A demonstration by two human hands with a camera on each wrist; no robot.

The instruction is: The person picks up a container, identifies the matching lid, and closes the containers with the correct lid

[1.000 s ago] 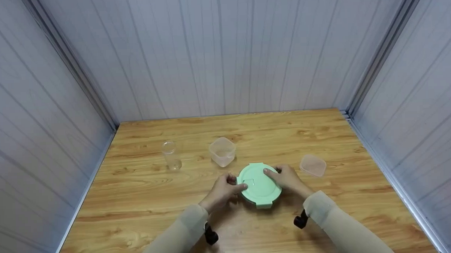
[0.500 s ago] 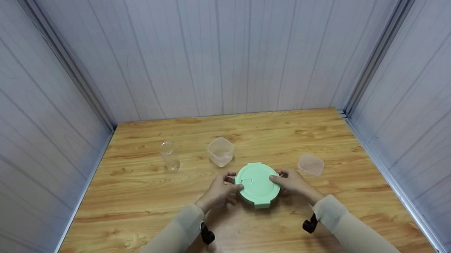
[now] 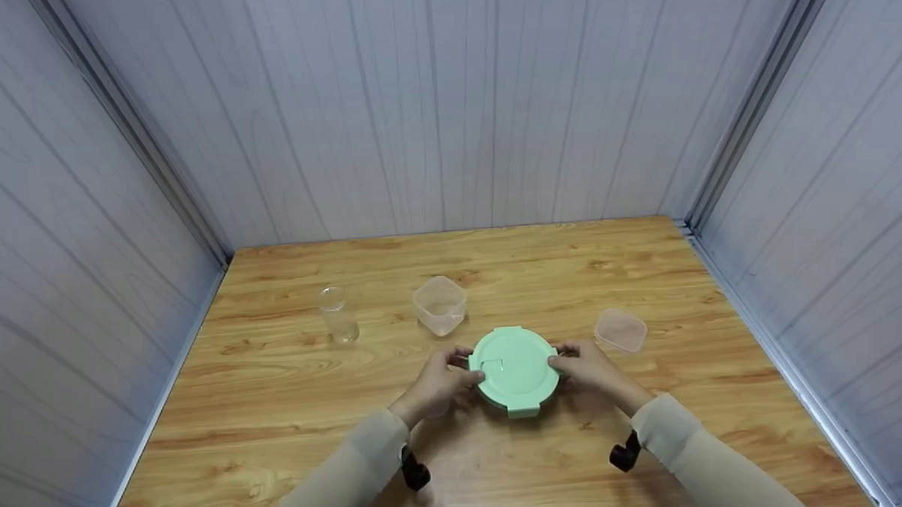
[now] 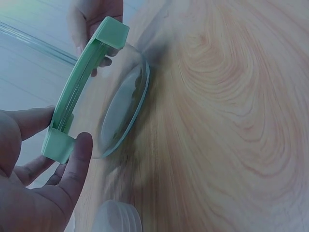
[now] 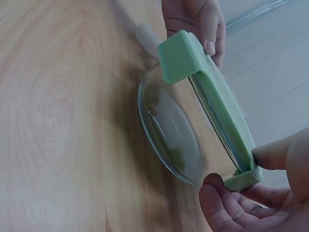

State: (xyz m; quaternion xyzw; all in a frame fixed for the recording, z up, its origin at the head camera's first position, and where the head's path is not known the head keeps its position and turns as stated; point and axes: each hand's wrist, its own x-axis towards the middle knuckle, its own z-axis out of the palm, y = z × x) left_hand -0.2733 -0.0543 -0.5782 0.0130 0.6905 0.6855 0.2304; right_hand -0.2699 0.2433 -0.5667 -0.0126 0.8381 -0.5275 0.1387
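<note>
A round glass food container [image 4: 123,111] rests on the table under a pale green lid [image 3: 513,367] with clips around its edge. My left hand [image 3: 439,381] grips the lid's left side, thumb on the top edge and fingers beneath the clip [image 4: 59,145]. On the opposite side, my right hand [image 3: 594,372] pinches the lid's edge, its thumb on top and its fingertips under another clip [image 5: 244,180]. The clips angle down over the rim, and the clear bowl [image 5: 169,130] shows below them in both wrist views.
Behind the container stands a translucent square tub [image 3: 440,306]. A clear drinking glass [image 3: 339,316] is farther left. A flat translucent square lid [image 3: 621,330] lies on the wooden table [image 3: 278,455] to the right. Pale panel walls [image 3: 446,111] enclose the back and sides.
My right thumb has slid outward from the lid's top to its right edge, and the right wrist has shifted right. My left hand keeps nearly the same place.
</note>
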